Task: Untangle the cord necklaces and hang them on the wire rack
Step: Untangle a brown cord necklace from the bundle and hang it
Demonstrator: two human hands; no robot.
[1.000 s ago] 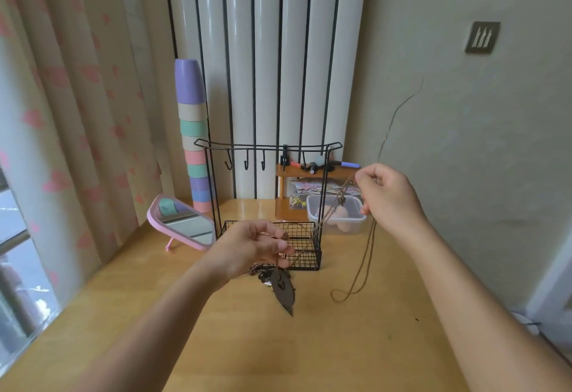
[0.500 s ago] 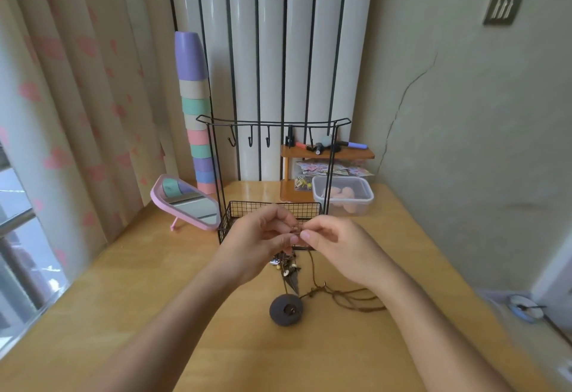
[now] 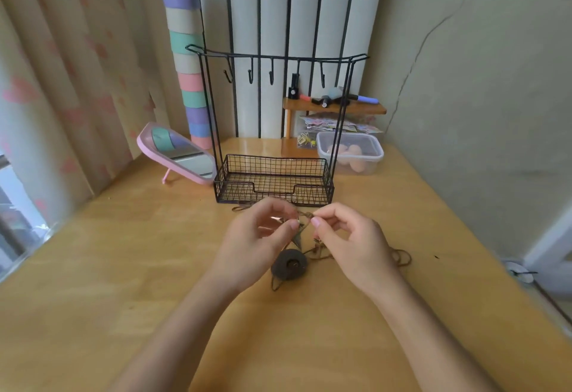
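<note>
Beside the pink mirror (image 3: 177, 154), the wire rack (image 3: 272, 175) stands with all its hooks (image 3: 250, 74) bare, so no necklace is hung yet. Just in front of its basket, the left hand (image 3: 257, 237) pinches the cord between thumb and forefinger with the other fingers loosely curled. A second ago it held the bundle low while the other hand drew a strand up and away. Now the two hands have closed in and meet at the small knot (image 3: 306, 215) of the cord necklaces, low over the wooden table (image 3: 123, 268). Under the knot a pointed dark pendant (image 3: 297, 238) hangs. The round dark pendant (image 3: 289, 264), which swung free before, now lies on the table. The right hand (image 3: 353, 237) pinches the knot from its own side with thumb and fingertip. Beyond it the slack cord (image 3: 402, 257) has dropped in loose loops on the wood. The work seems to have moved from pulling strands apart to picking the knot open, and hanging is still ahead.
</note>
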